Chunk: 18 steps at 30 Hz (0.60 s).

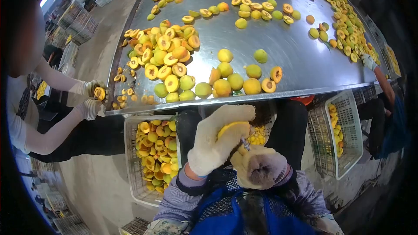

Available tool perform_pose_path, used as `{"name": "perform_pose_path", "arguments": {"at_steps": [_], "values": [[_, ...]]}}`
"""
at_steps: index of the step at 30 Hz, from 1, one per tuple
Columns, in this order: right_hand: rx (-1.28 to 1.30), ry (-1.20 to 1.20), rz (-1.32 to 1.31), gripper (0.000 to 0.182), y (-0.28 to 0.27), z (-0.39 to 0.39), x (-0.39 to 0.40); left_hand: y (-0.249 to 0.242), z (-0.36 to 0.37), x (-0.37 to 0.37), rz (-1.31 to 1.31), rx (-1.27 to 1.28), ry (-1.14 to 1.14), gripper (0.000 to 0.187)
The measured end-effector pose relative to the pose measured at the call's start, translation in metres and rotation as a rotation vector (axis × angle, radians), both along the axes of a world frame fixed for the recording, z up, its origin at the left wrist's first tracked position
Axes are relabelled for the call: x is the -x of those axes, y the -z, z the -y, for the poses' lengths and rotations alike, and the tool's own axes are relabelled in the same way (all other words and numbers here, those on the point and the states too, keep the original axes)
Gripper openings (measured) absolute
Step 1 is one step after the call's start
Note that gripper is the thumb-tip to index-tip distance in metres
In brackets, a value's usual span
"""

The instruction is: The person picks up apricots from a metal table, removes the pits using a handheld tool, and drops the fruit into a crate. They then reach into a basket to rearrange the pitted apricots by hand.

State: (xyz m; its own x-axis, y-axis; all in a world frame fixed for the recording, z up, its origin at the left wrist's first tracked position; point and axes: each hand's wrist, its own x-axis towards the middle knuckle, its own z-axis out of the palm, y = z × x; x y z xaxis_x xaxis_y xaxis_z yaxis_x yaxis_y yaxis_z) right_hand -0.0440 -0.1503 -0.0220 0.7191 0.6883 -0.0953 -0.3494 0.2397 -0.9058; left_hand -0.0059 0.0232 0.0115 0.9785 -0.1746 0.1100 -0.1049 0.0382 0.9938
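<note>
My left hand (212, 141), in a cream knit glove, is closed around a yellow peach half (235, 128) above my lap. Close against it, my right hand (260, 167), in a glove with a dark stained patch, grips a small metal pitting tool (245, 144). The tool's tip is at the peach's lower edge; its handle is hidden in my fist. Below my hands, yellow pieces (257, 135) lie between my knees. Just beyond, whole peaches (252, 86) and a heap of peach halves (164, 43) rest on the metal table (300, 63).
A crate (129, 165) of peach halves stands at my left knee, another crate (319, 141) at my right. The table's raised edge (244, 99) runs before me. On the left, a co-worker's gloved hands (90, 100) hold a peach half; on the right, another person's gloved hand (369, 62) touches the fruit.
</note>
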Motion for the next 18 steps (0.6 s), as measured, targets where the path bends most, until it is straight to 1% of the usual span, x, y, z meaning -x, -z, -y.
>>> {"name": "perform_pose_path", "arguments": {"at_steps": [1,2,3,4,6,7,8,10,11,12,14,15,17,18], "values": [[0.001,0.001,0.000,0.019,-0.002,-0.002,-0.002,-0.004,0.000,-0.002,-0.120,0.013,0.019,0.033],[-0.081,-0.024,-0.287,0.020,-0.005,-0.005,-0.007,-0.006,-0.001,-0.004,-0.236,0.024,0.035,0.032],[-0.163,-0.053,-0.568,0.021,-0.008,-0.007,-0.012,-0.008,-0.004,-0.006,-0.249,0.022,0.075,0.031],[-0.164,-0.061,-0.559,0.021,-0.012,-0.006,-0.014,-0.008,-0.003,-0.006,-0.239,0.019,0.068,0.031],[0.245,-0.069,-0.278,0.018,-0.020,-0.004,-0.020,-0.005,-0.001,-0.004,-0.192,0.105,0.008,0.031],[0.325,0.005,-0.042,0.019,-0.018,-0.001,-0.013,-0.004,-0.006,-0.004,-0.224,0.112,0.036,0.030],[0.324,0.000,-0.032,0.019,-0.015,0.000,-0.017,-0.002,-0.006,-0.003,-0.215,0.111,0.030,0.030],[0.168,-0.026,0.589,0.021,-0.002,0.000,-0.021,0.001,-0.002,0.003,-0.107,-0.047,-0.001,0.028],[0.040,-0.078,-0.015,0.017,0.002,0.002,-0.011,0.002,-0.001,0.003,0.029,-0.103,-0.026,0.026],[0.041,-0.082,-0.017,0.017,0.002,0.005,-0.009,0.001,-0.001,0.004,0.026,-0.102,-0.030,0.026],[-0.087,-0.131,-0.396,0.010,0.000,0.009,-0.007,0.000,-0.001,0.004,0.186,-0.239,-0.051,0.025],[-0.087,-0.131,-0.397,0.010,0.001,0.007,-0.006,0.000,-0.002,0.003,0.185,-0.239,-0.051,0.025],[0.032,-0.053,0.232,0.004,0.003,0.002,-0.006,0.001,-0.005,0.000,0.314,-0.322,-0.028,0.026],[0.033,-0.056,0.229,0.004,0.002,-0.001,-0.006,0.003,-0.005,0.001,0.311,-0.322,-0.030,0.026]]}}
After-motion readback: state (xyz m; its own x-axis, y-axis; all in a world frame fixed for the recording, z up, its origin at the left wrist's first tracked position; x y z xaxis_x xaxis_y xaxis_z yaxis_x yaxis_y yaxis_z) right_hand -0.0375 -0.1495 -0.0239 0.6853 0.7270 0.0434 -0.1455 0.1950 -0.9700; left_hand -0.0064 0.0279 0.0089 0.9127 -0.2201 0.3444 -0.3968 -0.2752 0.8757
